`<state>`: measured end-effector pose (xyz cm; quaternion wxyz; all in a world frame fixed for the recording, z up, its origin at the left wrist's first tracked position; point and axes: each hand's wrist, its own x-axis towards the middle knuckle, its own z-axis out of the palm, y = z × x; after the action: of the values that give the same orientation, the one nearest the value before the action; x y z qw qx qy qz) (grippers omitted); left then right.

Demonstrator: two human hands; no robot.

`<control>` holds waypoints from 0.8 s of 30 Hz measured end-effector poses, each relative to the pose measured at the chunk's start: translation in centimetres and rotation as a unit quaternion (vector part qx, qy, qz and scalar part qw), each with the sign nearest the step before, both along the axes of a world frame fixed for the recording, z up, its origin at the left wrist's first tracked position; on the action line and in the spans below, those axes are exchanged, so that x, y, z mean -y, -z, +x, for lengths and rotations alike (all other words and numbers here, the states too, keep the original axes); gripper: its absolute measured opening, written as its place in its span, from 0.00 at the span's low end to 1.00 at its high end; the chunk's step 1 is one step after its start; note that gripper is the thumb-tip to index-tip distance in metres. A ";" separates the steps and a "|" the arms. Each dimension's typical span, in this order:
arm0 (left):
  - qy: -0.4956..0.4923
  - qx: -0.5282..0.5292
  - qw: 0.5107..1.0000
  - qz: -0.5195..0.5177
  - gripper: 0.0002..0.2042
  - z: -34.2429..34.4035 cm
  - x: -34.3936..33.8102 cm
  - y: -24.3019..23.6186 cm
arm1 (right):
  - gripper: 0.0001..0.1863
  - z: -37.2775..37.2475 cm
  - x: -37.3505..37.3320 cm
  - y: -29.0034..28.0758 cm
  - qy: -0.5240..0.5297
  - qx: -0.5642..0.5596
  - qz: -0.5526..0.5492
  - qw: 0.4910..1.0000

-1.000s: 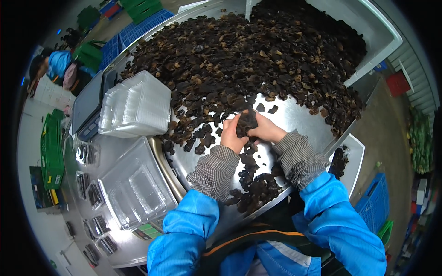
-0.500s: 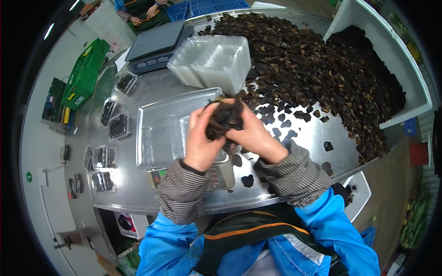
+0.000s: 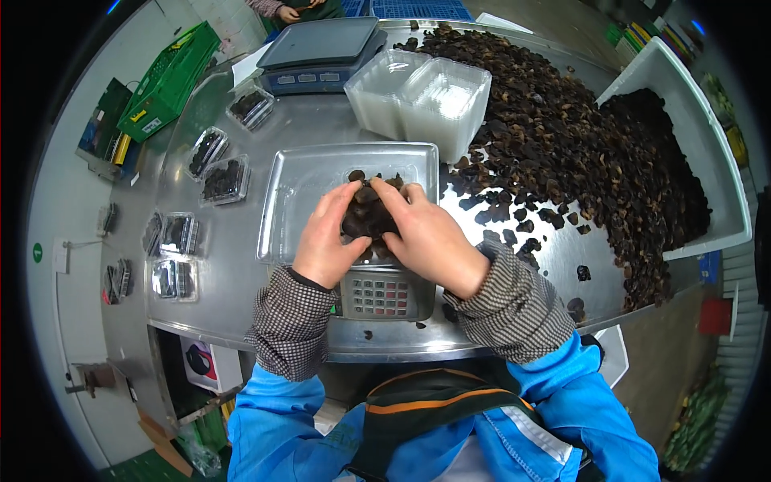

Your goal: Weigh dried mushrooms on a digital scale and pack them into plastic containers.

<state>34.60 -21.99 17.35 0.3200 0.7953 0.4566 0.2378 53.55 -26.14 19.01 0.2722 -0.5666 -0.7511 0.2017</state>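
A clump of dark brown wood ear mushrooms [image 3: 369, 215] sits between my two hands, over the metal tray [image 3: 277, 193] of a weighing scale. My left hand [image 3: 323, 245] curves round the clump's left side, thumb near its front. From the right, my right hand [image 3: 438, 239] closes round the other side with its fingers over the top. Whether a plastic box lies under the clump is hidden by my hands. Below the tray, the scale's keypad [image 3: 380, 297] faces me.
Stacked clear plastic boxes [image 3: 450, 104] stand behind the tray. A large mushroom heap [image 3: 546, 128] spills from a tipped white bin [image 3: 683, 72] on the right. A second scale [image 3: 321, 42] stands at the back. Filled boxes [image 3: 225, 180] and a green crate [image 3: 165, 84] are at left.
My hands have come down onto the scale tray with the mushrooms, from a raised, blurred position above it. The whole view has shifted, and the scale's keypad now shows more fully.
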 end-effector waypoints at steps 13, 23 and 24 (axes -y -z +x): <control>-0.211 0.267 0.936 -0.087 0.20 -5.9 2.1 1.4 | 0.16 5.1 2.6 2.8 0.144 -0.166 0.063 0.973; -0.335 0.437 0.777 -0.305 0.24 -9.1 5.8 2.1 | 0.19 4.8 13.9 10.8 0.078 0.164 -0.132 0.974; -0.336 0.437 0.777 -0.304 0.24 -9.1 6.1 1.9 | 0.18 4.5 14.4 11.4 0.067 0.182 -0.147 0.970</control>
<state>25.47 -28.09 15.43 0.6103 0.2638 0.5545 0.5005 58.10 -40.50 7.65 0.0580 -0.6765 -0.7105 0.1848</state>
